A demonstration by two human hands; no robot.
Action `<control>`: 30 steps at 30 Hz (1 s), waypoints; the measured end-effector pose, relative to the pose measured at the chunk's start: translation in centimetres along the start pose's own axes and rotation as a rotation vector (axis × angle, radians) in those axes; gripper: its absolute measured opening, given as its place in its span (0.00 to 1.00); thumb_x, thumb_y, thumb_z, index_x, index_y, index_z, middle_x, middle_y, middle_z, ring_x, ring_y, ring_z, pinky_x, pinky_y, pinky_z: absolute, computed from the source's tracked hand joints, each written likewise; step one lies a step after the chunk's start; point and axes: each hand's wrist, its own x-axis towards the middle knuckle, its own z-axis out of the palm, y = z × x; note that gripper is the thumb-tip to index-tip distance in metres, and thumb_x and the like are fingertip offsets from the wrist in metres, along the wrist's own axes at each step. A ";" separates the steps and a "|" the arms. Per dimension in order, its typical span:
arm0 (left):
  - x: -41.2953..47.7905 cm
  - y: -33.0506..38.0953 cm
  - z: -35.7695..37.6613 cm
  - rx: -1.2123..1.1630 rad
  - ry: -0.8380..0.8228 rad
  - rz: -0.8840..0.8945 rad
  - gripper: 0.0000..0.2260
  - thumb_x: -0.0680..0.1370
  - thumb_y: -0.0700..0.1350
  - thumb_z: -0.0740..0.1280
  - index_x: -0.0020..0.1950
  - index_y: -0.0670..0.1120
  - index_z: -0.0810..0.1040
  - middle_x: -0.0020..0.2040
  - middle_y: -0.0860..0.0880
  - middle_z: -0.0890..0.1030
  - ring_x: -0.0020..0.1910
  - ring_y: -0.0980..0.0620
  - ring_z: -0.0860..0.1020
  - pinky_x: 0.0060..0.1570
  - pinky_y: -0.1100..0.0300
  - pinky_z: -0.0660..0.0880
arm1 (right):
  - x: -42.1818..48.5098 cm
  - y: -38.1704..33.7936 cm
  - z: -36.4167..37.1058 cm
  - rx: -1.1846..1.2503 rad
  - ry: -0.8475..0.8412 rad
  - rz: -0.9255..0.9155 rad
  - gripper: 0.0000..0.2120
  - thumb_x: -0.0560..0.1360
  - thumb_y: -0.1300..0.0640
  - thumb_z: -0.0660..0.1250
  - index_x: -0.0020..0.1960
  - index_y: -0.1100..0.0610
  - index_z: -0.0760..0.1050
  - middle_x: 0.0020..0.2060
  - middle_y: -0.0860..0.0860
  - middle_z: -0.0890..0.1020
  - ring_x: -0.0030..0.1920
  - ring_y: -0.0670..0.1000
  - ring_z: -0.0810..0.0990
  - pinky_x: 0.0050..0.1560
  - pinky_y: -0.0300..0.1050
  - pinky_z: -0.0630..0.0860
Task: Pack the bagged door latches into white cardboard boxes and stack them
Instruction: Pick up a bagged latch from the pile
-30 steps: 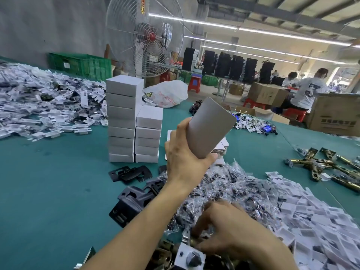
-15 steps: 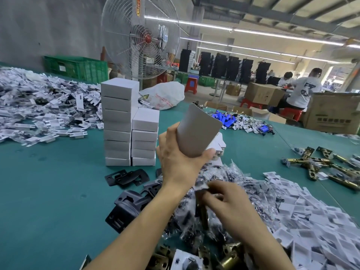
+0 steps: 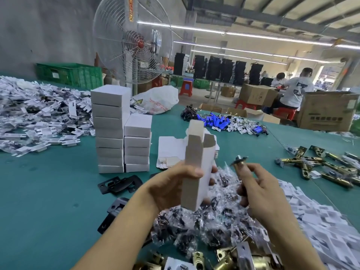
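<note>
The green table [image 3: 48, 191] carries two stacks of closed white boxes [image 3: 111, 121] at the far left, the taller one on the left and touching the shorter. A heap of bagged parts [image 3: 214, 221] lies under both hands, with flat box blanks [image 3: 169, 152] just behind. The left hand [image 3: 171, 188] holds one open box [image 3: 194, 168] upright, fingers wrapped round its middle and thumb across the front, the top flaps standing clear of the mouth. The right hand [image 3: 266, 193] pinches a brass latch [image 3: 240, 166] by its body, plate end up, just right of the box and apart from it. Blur hides whether the latch is in a bag. The step in hand looks like loading. It should go best if the latch is lifted above the flaps, turned in line with the box and slid straight down. The left hand should grip lightly so the walls stay square and the mouth does not pinch closed.
</note>
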 end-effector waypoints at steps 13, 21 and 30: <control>0.2 -0.8 1.0 0.556 -0.052 -0.100 0.38 0.63 0.43 0.80 0.60 0.75 0.69 0.61 0.49 0.74 0.49 0.56 0.81 0.50 0.55 0.81 | -1.1 -3.1 -4.2 0.094 0.040 -0.187 0.20 0.59 0.40 0.73 0.43 0.54 0.79 0.34 0.53 0.85 0.30 0.48 0.80 0.29 0.39 0.74; 0.9 -1.4 1.3 0.705 -0.018 0.059 0.43 0.63 0.44 0.81 0.74 0.61 0.67 0.71 0.54 0.73 0.69 0.52 0.73 0.69 0.42 0.70 | -2.1 -4.4 -5.0 -0.059 0.025 -0.261 0.22 0.54 0.35 0.74 0.40 0.49 0.81 0.36 0.49 0.85 0.32 0.49 0.80 0.33 0.47 0.77; 1.1 -1.9 1.2 0.739 0.036 0.082 0.42 0.63 0.43 0.84 0.69 0.65 0.68 0.61 0.58 0.78 0.58 0.55 0.79 0.59 0.52 0.77 | -2.1 -4.8 -5.7 0.073 -0.002 -0.262 0.18 0.54 0.46 0.79 0.39 0.55 0.84 0.29 0.54 0.83 0.25 0.48 0.77 0.26 0.36 0.74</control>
